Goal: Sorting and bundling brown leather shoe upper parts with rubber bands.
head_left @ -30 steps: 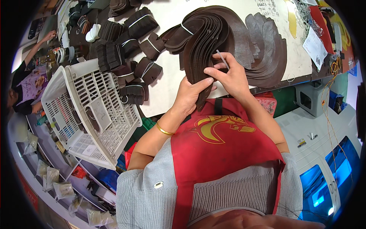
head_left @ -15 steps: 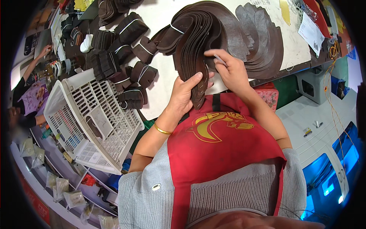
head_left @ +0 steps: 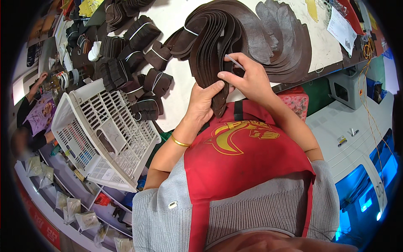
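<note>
A thick bundle of dark brown curved leather pieces fans out on the table's near edge, its narrow ends pointing toward me. My left hand grips those narrow ends, thumb on top and fingers underneath. Pinched in my right hand is a slim, pale pen-like stick, its end close to the bundle's right side. The right thumb lies near the layered edges; whether it touches them I cannot tell. A white band crosses the pieces farther back.
More curved brown leather pieces spread to the right on the white tabletop. Banded dark bundles crowd the left. A tilted white plastic basket stands beside my left arm. Another person's arm shows at far left.
My right hand has shifted slightly left, and its thumb now extends toward the bundle. The pale stick has turned and moved closer to the leather. My left hand keeps its grip.
</note>
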`<state>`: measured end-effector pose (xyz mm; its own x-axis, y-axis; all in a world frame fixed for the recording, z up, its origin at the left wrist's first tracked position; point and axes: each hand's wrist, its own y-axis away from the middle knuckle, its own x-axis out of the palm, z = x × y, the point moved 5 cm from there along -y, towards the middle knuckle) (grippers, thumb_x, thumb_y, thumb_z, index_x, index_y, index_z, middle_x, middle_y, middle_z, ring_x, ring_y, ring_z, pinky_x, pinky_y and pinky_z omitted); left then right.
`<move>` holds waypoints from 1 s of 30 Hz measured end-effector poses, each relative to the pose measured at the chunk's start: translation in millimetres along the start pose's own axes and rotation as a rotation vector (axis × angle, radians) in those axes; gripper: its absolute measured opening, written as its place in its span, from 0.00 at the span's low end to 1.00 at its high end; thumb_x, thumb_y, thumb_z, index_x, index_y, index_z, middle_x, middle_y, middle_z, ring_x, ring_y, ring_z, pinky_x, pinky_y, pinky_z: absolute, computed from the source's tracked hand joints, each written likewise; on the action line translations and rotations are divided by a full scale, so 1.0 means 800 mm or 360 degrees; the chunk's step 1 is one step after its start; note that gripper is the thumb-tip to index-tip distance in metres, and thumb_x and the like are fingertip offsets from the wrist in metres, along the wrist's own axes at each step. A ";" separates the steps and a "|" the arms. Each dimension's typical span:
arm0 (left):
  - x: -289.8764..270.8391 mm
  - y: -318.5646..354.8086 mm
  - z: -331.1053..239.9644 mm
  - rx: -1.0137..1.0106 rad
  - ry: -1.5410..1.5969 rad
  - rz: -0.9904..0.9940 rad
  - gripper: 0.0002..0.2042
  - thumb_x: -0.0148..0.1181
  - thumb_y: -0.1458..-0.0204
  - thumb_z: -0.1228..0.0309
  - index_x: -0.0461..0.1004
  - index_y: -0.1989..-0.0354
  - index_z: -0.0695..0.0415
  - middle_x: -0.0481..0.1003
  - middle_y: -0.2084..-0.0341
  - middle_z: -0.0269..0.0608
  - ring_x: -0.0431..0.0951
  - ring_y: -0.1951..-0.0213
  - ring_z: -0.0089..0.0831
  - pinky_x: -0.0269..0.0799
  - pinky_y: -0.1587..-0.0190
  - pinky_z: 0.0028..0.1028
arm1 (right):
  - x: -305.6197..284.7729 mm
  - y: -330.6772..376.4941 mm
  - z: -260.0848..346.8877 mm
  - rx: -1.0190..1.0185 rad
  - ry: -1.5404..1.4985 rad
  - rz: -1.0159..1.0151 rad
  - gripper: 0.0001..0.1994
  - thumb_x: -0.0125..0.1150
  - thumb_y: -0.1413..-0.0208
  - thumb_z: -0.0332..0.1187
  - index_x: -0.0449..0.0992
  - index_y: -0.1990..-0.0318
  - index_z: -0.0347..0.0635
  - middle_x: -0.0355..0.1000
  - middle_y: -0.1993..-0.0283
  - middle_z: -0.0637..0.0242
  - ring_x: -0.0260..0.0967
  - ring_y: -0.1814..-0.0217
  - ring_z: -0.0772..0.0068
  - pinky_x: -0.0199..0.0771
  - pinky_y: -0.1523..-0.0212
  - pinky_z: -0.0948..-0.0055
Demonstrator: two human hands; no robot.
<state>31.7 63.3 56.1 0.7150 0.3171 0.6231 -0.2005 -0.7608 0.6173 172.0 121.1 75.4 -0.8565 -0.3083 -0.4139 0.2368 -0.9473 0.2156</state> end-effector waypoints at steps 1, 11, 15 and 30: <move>-0.001 0.000 0.000 0.0003 0.0000 0.0000 0.19 0.64 0.48 0.77 0.68 0.47 0.62 0.75 0.56 0.41 0.79 0.57 0.31 0.81 0.51 0.32 | 0.000 0.001 0.000 0.0113 -0.0171 0.0092 0.24 0.69 0.52 0.48 0.74 0.52 0.42 0.77 0.65 0.59 0.78 0.69 0.62 0.74 0.65 0.67; -0.005 0.000 0.003 -0.0040 -0.0039 -0.0065 0.17 0.62 0.47 0.78 0.69 0.49 0.62 0.75 0.58 0.42 0.80 0.60 0.30 0.83 0.55 0.32 | -0.004 0.001 0.003 -0.0206 0.0047 -0.0078 0.13 0.60 0.44 0.31 0.74 0.52 0.40 0.76 0.61 0.58 0.77 0.59 0.61 0.73 0.59 0.71; -0.001 -0.001 0.003 0.0067 -0.0127 -0.0063 0.17 0.63 0.48 0.79 0.69 0.49 0.62 0.75 0.60 0.39 0.79 0.61 0.29 0.81 0.57 0.29 | 0.000 0.003 0.011 -0.0361 0.0122 -0.0191 0.14 0.60 0.45 0.34 0.72 0.51 0.44 0.76 0.63 0.60 0.76 0.67 0.54 0.74 0.66 0.61; -0.006 0.002 0.006 0.0030 -0.0077 0.0041 0.18 0.63 0.47 0.77 0.67 0.48 0.61 0.74 0.58 0.38 0.78 0.59 0.27 0.78 0.58 0.25 | -0.002 0.005 0.025 -0.0452 0.0222 -0.0248 0.14 0.68 0.52 0.44 0.77 0.64 0.45 0.75 0.65 0.66 0.75 0.70 0.57 0.74 0.70 0.64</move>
<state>31.1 57.6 51.7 0.7415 0.2697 0.6144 -0.2071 -0.7790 0.5919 165.4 119.6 94.9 -0.8261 -0.1485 -0.5436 0.2432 -0.9641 -0.1062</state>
